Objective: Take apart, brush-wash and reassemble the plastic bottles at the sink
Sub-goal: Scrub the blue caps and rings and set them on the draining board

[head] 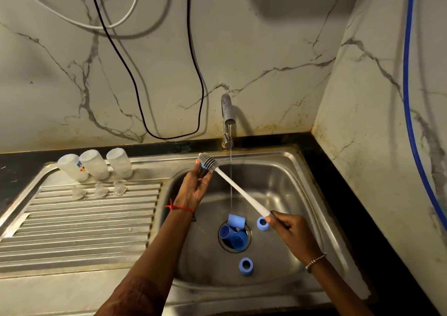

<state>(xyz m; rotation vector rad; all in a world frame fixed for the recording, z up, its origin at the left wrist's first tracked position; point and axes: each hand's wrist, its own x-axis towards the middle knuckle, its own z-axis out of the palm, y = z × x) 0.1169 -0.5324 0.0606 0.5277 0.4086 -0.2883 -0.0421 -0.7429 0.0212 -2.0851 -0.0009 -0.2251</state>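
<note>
right hand point(287, 228) grips brush point(234, 185) handle | left hand point(196, 185) pinches blue part point(202, 167) — bristles touching | tap point(227, 112) running

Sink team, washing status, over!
Left grip pinches small blue plastic ring. Right grip holds white-handled grey bristle brush against it. Steel tap running; blue plastic caps over drain.

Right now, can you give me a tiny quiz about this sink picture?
1. True or false: water runs from the tap.
2. How many clear bottles stand upside down on the drainboard?
3. Fill in: the ___ hand grips the handle of the brush.
Key: 1 true; 2 three; 3 right hand.
</note>
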